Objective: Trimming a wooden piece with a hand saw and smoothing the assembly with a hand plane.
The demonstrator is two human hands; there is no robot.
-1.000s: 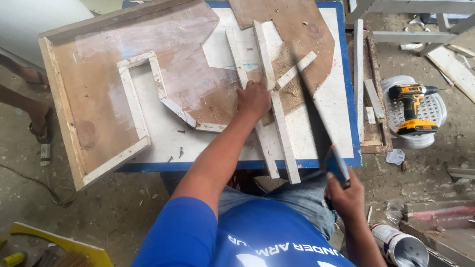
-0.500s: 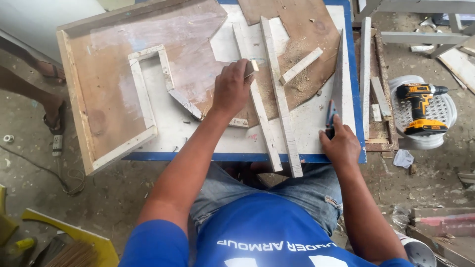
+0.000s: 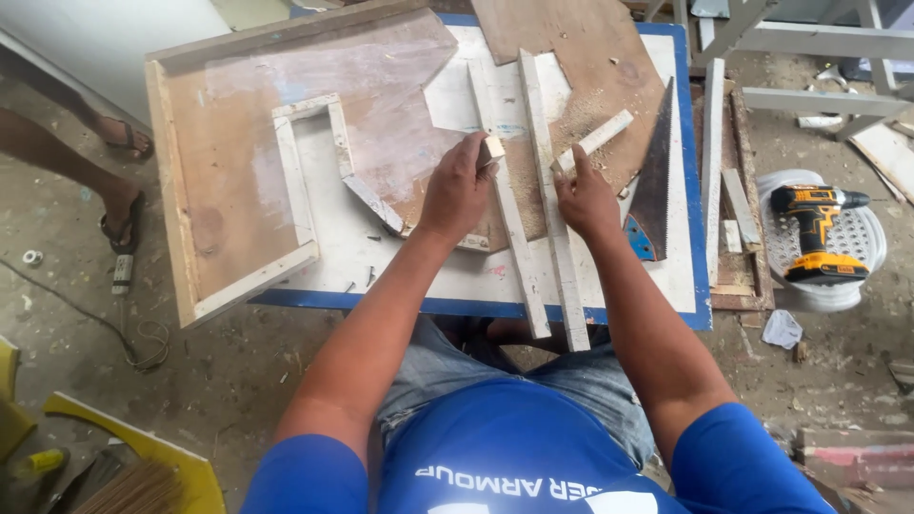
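**Hands on the offcuts, saw set down**

The left hand (image 3: pixel 459 190) pinches a small wood block (image 3: pixel 492 148) over the left of two long white battens (image 3: pixel 505 205). The right hand (image 3: pixel 586 195) closes its fingers on a short white strip (image 3: pixel 598 138) beside the other batten (image 3: pixel 550 190). The handsaw (image 3: pixel 655 176) lies flat on the worktable (image 3: pixel 690 257), just right. This looks like sorting cut pieces; fitting them calls for careful alignment.
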